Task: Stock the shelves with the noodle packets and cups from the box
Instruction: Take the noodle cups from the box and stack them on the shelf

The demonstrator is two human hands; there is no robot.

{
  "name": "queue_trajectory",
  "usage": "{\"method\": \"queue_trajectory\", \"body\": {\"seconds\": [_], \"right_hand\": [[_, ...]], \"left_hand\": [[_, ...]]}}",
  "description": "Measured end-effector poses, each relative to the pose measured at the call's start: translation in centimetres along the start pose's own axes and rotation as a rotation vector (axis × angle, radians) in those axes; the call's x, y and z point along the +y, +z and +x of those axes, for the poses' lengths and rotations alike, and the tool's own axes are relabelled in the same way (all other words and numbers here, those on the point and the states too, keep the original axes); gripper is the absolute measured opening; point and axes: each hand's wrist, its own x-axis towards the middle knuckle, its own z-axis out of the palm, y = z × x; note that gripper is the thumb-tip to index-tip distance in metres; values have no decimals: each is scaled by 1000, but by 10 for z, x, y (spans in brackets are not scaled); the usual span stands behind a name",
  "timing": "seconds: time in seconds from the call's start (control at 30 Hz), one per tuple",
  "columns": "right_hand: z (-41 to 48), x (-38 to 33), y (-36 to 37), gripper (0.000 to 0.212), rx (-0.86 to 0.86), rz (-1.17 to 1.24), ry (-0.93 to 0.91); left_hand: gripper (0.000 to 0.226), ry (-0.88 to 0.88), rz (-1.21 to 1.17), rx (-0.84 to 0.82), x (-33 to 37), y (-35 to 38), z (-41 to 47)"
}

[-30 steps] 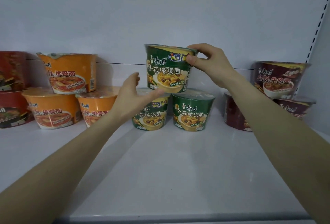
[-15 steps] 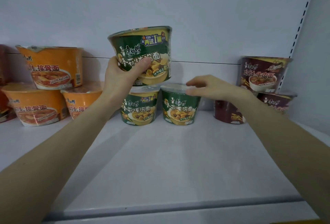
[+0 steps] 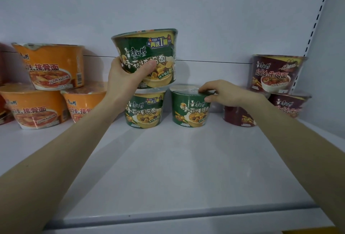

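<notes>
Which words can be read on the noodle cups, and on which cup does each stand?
"康师傅 香菇炖鸡面": held green cup, lower left green cup, lower right green cup.
"再送1桶": held green cup, lower left green cup.
"排骨面": upper orange cup.
"牛肉面": upper dark red cup.
Small print and barcodes: too blurred to read.

Green noodle cups (image 3: pixel 147 56) w/ glossy plastic-film wrap, printed; shelf (image 3: pixel 168 168) smooth matt white, prob. painted metal.
</notes>
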Motion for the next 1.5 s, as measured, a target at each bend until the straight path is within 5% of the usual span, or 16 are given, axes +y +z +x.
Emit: {"method": "queue_trajectory", "body": {"seconds": [0.27, 0.87, 1.3, 1.5], "right_hand": [[-3, -5, -2, 36, -9, 162, -40], [2, -14, 1, 33, -10, 58, -20], [5, -14, 6, 33, 29, 28, -16], [2, -22, -4, 42, 35, 117, 13]], "left_hand": [[65, 6, -16, 8, -2, 4, 3], [56, 26, -29, 2, 4, 4, -2], [82, 24, -45, -30, 10, 0, -9], [68, 25, -33, -21, 10, 2, -12]]}}
